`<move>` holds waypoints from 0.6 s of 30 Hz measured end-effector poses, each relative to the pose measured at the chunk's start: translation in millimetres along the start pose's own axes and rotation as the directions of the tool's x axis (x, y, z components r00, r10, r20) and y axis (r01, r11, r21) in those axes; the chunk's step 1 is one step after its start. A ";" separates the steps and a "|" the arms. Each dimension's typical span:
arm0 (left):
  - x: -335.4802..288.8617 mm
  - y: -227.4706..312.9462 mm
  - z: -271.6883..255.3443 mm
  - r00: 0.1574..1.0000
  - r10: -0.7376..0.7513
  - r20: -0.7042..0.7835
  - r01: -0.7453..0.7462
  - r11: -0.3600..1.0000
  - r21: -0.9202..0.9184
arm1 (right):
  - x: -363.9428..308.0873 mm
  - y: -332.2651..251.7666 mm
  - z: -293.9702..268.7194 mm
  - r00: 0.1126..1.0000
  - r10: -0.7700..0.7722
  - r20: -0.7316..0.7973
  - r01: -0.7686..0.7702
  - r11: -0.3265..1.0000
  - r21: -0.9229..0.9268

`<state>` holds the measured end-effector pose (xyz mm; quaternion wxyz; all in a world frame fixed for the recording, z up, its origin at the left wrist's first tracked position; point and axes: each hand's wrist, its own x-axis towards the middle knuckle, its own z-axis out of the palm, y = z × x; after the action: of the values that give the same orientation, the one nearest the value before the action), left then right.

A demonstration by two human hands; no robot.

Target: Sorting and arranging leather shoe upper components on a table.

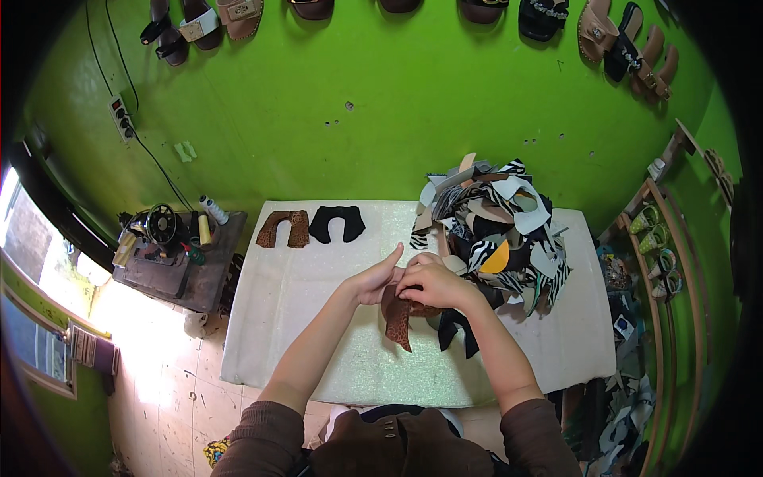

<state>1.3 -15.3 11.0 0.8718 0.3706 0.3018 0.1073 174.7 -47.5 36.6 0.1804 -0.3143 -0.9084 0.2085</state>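
Observation:
In front of me, above the table, both hands hold a brown leopard-print material piece (397, 326), which hangs down below them. My left hand (375, 282) has its thumb pointing up and its other fingers against the piece, partly hidden. With bent fingers, my right hand (435, 284) pinches the upper part of the same piece. Just under my right wrist lies a black cut piece (457, 330). Toward the far left of the table are a brown leopard-print U-shaped piece (283, 230) and a black U-shaped piece (338, 225), side by side.
A heap of mixed material scraps (509, 230) covers the table's far right. The white-topped table (278, 334) meets a green wall. At left stands a sewing machine (163, 230) with thread spools (213, 209). Sandals (544, 17) hang above; a wooden rack (675, 318) stands right.

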 end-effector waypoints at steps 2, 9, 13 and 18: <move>-9.9 -1.8 6.9 0.998 0.065 0.019 -0.064 0.996 -0.059 | -1.6 7.0 -3.8 0.998 0.063 -0.023 -0.059 0.986 0.154; -24.7 -4.9 -3.0 0.983 0.185 0.008 -0.180 0.942 0.284 | -9.0 8.3 -7.1 0.922 0.377 -0.085 -0.258 0.765 0.590; -28.9 -1.5 7.7 0.976 0.200 -0.089 -0.161 0.931 0.328 | -15.0 6.6 -8.2 0.904 0.420 0.080 -0.328 0.562 0.760; -34.1 -9.9 -6.1 0.964 0.223 -0.148 -0.178 0.948 0.265 | -27.2 25.9 1.8 0.917 0.293 0.272 -0.378 0.411 0.830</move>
<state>-29.8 -32.6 15.9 0.7727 0.4952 0.3493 0.1891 206.8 -47.0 17.0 0.2300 -0.3454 -0.6018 0.6824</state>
